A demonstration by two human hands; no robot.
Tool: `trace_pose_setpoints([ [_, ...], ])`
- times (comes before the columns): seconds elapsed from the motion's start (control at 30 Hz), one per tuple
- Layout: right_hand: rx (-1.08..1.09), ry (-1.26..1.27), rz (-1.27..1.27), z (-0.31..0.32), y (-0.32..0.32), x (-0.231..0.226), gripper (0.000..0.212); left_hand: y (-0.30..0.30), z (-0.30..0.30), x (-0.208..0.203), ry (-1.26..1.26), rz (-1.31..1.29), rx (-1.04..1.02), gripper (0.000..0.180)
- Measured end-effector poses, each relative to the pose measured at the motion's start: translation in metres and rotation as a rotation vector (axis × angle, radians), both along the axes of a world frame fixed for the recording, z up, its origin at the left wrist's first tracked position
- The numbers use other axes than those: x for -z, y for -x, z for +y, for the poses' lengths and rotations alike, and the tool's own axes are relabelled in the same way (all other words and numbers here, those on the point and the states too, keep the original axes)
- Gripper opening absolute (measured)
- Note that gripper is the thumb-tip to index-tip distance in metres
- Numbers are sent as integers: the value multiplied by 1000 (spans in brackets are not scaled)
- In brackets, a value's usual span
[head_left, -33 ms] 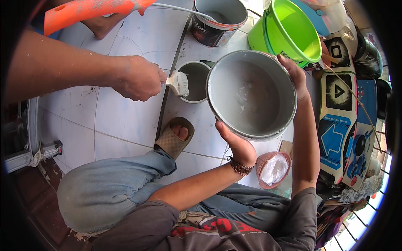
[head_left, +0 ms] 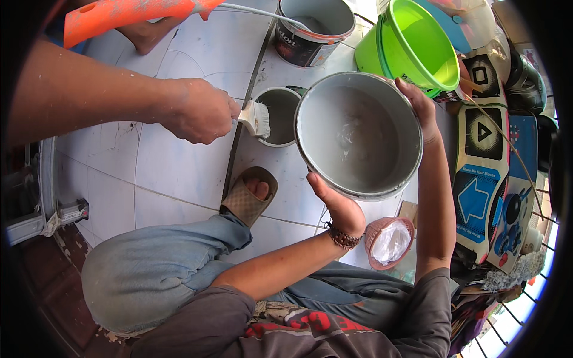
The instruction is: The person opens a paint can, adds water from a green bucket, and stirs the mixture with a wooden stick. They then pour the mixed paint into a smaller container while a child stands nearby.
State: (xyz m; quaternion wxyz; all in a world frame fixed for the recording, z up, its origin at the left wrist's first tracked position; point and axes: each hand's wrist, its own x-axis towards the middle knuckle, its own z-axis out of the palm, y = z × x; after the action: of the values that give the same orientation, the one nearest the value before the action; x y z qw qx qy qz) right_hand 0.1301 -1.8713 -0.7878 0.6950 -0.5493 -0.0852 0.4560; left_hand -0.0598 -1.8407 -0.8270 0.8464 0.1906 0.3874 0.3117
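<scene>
A round paint bucket (head_left: 358, 134) with grey paint in it is tilted toward me, held up between both hands. My left hand (head_left: 340, 209) is closed on its near lower side, the thumb against the outer wall and the other fingers hidden. On the far right side, my right hand (head_left: 418, 104) holds the bucket near its rim. Just left of it stands a smaller pot (head_left: 279, 113), grey inside. Another person's hand (head_left: 200, 112), reaching in from the left, grips a paintbrush (head_left: 256, 119) whose pale bristles are over the small pot's rim.
At the top are a dark paint bucket (head_left: 298, 48), a light-green bucket (head_left: 412, 48) and an orange-handled tool (head_left: 137, 18). A pink basket (head_left: 373, 244) with a plastic bag is near my right forearm. Printed boxes (head_left: 477, 185) line the right. A metal frame (head_left: 48, 197) stands left.
</scene>
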Motion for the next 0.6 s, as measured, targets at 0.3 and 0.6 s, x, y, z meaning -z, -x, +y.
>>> trace_pose_setpoints([
  [0.3, -37, 179, -188, 25, -12, 2, 46, -14, 19, 11, 43, 59, -27, 79],
  [0.6, -79, 173, -173, 37, -16, -3, 44, -17, 23, 8, 98, 51, -34, 82],
])
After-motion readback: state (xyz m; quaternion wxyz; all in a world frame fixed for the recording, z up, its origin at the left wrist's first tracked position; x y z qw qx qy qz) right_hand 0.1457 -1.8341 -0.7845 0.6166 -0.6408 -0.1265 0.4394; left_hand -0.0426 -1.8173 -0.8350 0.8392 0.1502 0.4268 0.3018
